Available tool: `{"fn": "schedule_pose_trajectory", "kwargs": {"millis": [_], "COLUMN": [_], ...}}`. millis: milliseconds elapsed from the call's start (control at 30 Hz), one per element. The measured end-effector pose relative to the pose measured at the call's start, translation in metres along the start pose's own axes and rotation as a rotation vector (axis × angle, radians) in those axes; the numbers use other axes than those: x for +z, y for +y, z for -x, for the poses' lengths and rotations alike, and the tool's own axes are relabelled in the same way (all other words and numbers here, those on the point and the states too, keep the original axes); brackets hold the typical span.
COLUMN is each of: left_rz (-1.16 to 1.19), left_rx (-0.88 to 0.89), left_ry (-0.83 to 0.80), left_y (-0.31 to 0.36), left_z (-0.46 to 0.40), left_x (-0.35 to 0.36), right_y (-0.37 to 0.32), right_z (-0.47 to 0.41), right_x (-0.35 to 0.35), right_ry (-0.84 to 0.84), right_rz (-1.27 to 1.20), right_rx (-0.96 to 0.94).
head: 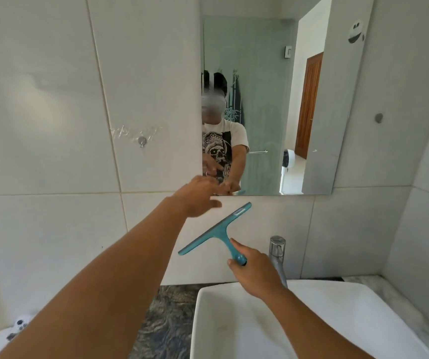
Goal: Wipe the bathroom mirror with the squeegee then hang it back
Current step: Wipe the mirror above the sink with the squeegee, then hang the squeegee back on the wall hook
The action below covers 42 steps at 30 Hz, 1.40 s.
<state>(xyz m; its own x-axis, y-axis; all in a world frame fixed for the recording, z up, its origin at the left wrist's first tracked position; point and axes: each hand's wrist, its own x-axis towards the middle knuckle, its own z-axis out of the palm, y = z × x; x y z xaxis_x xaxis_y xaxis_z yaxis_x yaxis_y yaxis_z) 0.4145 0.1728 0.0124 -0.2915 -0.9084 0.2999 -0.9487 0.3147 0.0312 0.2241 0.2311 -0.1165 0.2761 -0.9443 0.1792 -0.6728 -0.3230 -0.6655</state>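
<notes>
A teal squeegee (pixel 217 230) is held by its handle in my right hand (pixel 253 266), with the blade tilted up to the right just below the mirror (pixel 273 104). The blade is off the glass, in front of the white tile under the mirror's bottom edge. My left hand (pixel 198 196) reaches forward near the mirror's lower left corner, fingers spread and empty. A small metal wall hook (pixel 142 141) sits on the tile left of the mirror.
A white basin (pixel 234 320) with a chrome tap (pixel 277 255) lies below my right hand. A dark marbled counter (pixel 166 314) is left of it. Another metal hook (pixel 378 117) is on the wall right of the mirror. A person is reflected in the glass.
</notes>
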Motion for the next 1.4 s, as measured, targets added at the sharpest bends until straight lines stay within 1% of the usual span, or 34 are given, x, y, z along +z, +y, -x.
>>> {"fn": "schedule_pose_trajectory", "kwargs": {"millis": [133,233,500,633,800,867,1100,1233,1400], "left_rz": [0.0,0.047,0.098,0.003,-0.069,-0.068,0.02,0.095,0.248], "left_rx": [0.015,0.03,0.066,0.105,0.143,0.159,0.266,0.274,0.207], "left_ry": [-0.118,-0.147,-0.061,0.042,0.111,0.121,0.153,0.19,0.189], "left_y": [0.019,0.029,0.057,0.069,0.082,0.084,0.09,0.092,0.104], "left_z": [0.031,0.049,0.09,0.105,0.112,0.114,0.114,0.118,0.123], "left_x": [0.029,0.037,0.049,0.05,0.048,0.051,0.069,0.072,0.078], "right_y": [0.004,0.012,0.022,0.023,0.015,0.01,0.007,0.005,0.002], "right_z": [0.008,0.013,0.038,0.041,0.035,0.034,0.028,0.026,0.025], "right_x": [-0.027,-0.042,-0.073,-0.089,-0.109,-0.115,-0.129,-0.138,-0.156], "right_ry": [-0.05,-0.071,-0.17,-0.238,-0.327,-0.362,-0.41,-0.408,-0.282], "right_rz": [0.051,0.046,0.116,0.142,0.28,0.288,0.32,0.347,0.366], "right_rx": [-0.064,-0.069,-0.165,-0.203,-0.241,-0.251,-0.274,-0.26,-0.214]}}
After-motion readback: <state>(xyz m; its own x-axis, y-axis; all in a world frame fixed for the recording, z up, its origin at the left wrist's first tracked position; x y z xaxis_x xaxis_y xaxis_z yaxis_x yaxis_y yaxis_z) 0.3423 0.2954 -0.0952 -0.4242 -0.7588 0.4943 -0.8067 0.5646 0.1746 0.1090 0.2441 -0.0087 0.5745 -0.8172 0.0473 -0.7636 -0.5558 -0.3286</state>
